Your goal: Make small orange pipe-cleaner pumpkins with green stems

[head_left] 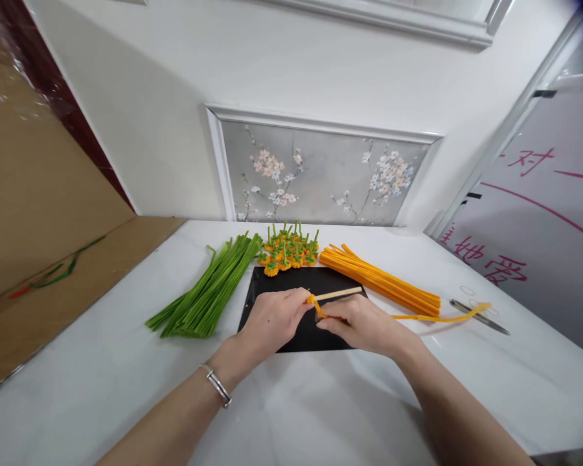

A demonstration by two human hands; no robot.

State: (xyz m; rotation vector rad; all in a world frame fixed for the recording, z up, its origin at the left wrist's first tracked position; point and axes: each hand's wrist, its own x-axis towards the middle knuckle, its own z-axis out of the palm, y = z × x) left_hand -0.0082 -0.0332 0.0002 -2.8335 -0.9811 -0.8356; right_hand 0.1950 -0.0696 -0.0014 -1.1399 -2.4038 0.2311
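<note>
Over a black mat (301,340), my left hand (276,317) pinches one end of a thin wooden stick (340,294), where an orange pipe cleaner (317,305) is looped around it. My right hand (364,321) grips that same pipe cleaner a little to the right of the loop. The pipe cleaner's long tail stretches out past my right hand towards the tweezers (480,316). The stick's free end points right, above my right fingers. My fingertips partly hide the wound part.
Green pipe cleaners (208,285) lie in a bundle at the left. Small orange pumpkin-like pieces with green stems (291,249) stand behind the mat. A bundle of orange pipe cleaners (383,278) is at the right. Cardboard (78,272) borders the white table (102,375).
</note>
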